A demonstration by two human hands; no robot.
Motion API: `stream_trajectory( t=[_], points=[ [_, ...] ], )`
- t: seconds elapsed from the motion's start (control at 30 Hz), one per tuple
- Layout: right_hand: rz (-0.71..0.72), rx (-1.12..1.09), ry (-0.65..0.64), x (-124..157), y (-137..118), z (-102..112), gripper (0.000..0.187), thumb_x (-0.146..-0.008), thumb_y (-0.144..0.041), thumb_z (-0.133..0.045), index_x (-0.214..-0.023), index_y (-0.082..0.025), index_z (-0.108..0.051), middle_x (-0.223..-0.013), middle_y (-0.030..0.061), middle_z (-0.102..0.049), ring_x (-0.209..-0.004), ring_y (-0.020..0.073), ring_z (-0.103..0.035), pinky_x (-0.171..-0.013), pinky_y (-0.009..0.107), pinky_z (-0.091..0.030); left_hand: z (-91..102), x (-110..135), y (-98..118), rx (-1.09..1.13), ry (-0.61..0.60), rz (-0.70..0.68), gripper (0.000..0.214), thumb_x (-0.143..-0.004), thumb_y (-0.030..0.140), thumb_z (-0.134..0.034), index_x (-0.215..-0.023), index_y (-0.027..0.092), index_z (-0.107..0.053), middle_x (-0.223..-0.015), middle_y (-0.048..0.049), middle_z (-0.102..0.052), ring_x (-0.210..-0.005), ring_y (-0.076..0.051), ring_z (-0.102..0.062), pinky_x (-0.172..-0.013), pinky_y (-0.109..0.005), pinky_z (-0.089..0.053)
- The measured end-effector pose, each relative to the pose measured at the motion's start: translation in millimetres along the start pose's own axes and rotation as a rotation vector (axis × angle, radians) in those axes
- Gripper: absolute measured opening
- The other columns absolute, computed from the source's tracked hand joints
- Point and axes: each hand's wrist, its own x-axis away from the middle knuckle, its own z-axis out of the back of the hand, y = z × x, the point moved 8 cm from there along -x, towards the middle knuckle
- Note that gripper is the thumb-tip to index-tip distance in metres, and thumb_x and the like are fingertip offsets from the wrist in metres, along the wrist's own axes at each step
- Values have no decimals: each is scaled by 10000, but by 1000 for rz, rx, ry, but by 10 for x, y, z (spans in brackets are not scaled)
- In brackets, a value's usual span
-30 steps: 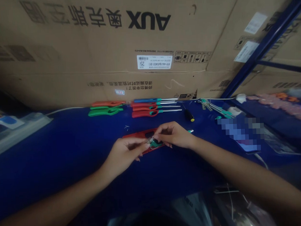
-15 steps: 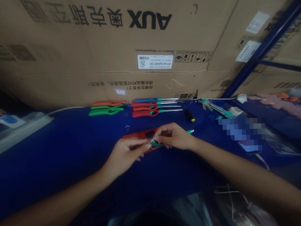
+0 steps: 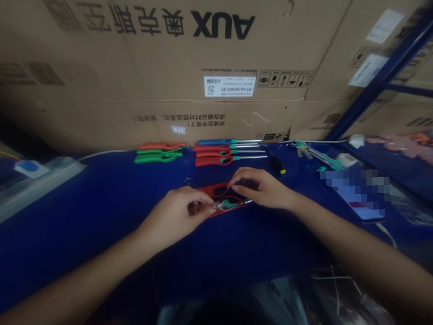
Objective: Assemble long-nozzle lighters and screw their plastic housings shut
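While the left hand (image 3: 179,207) pinches a small fitting (image 3: 218,206) beside the green trigger (image 3: 227,204) in the red lighter casing (image 3: 225,211) on the blue tabletop (image 3: 219,252), the right hand (image 3: 265,187) has drawn aside, curled, any grip unclear, apparently giving clearer access to the trigger.

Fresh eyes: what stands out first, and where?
The large cardboard box, AUX printed upside down, fills most of the background. At centre, the left hand and right hand are at red shells against a dark blue tabletop. Beyond them, red handles with metal rods lie side by side.
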Motion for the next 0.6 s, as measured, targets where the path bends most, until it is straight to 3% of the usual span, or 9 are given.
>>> stream_trajectory(
  t=[0.1,0.27,0.4,0.6],
  points=[
    [118,91,-62,21,-109,-75,168,-928,-233,-619,-1038,-156,-720,-986,75,-643,-820,142,-619,-694,277,-515,23,2,7,-90,-21,-11,147,-852,396,-710,-906,288,-794,-917,9,-744,-753,-151,-650,-652,-249,-477],
    [245,183,-134,54,-194,-172,228,-918,-156,-615,-1130,-163,-697,-1078,100,-636,-1038,188,-611,-963,378,-503,-68,11,-70,-144,-138,55,132,-853,371,-690,-894,293,-788,-885,26,-736,-658,-127,-600,-580,-237,-423],
    [289,233,-171,77,-227,-210,323,-910,-176,-639,-1231,-179,-671,-1184,126,-625,-1121,215,-586,-1000,398,-492,-70,19,-96,-139,-159,82,140,-821,382,-721,-915,295,-778,-864,37,-735,-657,-128,-609,-583,-232,-429],
    [355,326,-268,132,-297,-293,380,-921,-231,-647,-1300,-211,-667,-1320,138,-608,-1208,242,-563,-1068,450,-435,-64,2,-79,-69,-169,68,163,-887,412,-674,-949,324,-796,-923,35,-753,-726,-135,-652,-664,-234,-473]
  ],
)
